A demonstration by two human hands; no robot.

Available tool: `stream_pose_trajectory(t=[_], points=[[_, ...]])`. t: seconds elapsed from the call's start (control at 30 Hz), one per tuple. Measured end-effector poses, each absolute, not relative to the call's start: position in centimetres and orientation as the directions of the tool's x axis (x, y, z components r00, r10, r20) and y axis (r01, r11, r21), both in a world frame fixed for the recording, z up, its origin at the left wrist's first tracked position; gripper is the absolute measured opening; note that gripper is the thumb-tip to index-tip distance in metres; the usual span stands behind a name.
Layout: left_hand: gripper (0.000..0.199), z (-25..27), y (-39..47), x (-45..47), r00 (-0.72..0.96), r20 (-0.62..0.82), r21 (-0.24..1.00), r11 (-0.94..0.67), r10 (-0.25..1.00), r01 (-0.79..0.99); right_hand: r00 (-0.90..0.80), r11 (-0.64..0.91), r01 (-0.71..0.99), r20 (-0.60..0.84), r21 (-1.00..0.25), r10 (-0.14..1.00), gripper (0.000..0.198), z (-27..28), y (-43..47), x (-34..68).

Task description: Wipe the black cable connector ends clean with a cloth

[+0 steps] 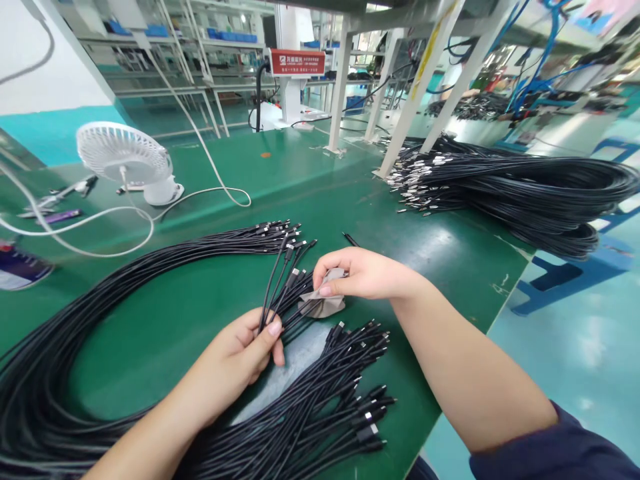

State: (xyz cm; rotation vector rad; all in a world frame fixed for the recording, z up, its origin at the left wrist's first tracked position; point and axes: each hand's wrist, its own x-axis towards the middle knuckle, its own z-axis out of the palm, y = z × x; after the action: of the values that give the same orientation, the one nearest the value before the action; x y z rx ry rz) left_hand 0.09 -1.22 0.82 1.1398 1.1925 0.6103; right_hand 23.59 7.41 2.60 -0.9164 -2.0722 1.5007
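Several black USB cables are gripped near their plug ends by my left hand, its fingers closed around them. My right hand pinches a grey cloth that is folded over one or more of the cable ends; the plugs under it are hidden. Behind my hands lies a looped bundle of black cables with its plugs toward the middle of the table. Nearer to me, another spread of cable ends points to the right, with metal plug tips showing.
A small white fan with a white cord stands at the left on the green table. Thick coils of black cable lie at the right by white metal legs. A blue stool is beyond the right edge.
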Motion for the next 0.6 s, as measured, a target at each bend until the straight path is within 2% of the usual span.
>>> stream_pose_trajectory(t=[0.1,0.2,0.37,0.6], points=[[0.04,0.9,-1.2,0.1,0.35,-0.384,0.921,0.331,0.854,0.204,-0.717,0.188,0.24,-0.043,-0.952,0.696,0.015,2.4,7.4,23.4],[0.037,1.1,-1.2,0.3,0.382,-0.375,0.924,0.308,0.845,0.228,-0.694,0.183,0.223,-0.024,-0.957,0.719,0.017,2.3,7.2,23.2],[0.039,0.7,-1.4,0.5,0.483,-0.432,0.9,0.334,0.762,0.279,-0.672,0.214,0.256,-0.015,-0.943,0.74,0.021,2.0,7.3,23.2],[0.046,-1.0,-1.3,-0.1,0.464,-0.464,0.886,0.388,0.755,0.255,-0.674,0.213,0.218,0.011,-0.952,0.738,0.031,1.6,8.0,23.4]])
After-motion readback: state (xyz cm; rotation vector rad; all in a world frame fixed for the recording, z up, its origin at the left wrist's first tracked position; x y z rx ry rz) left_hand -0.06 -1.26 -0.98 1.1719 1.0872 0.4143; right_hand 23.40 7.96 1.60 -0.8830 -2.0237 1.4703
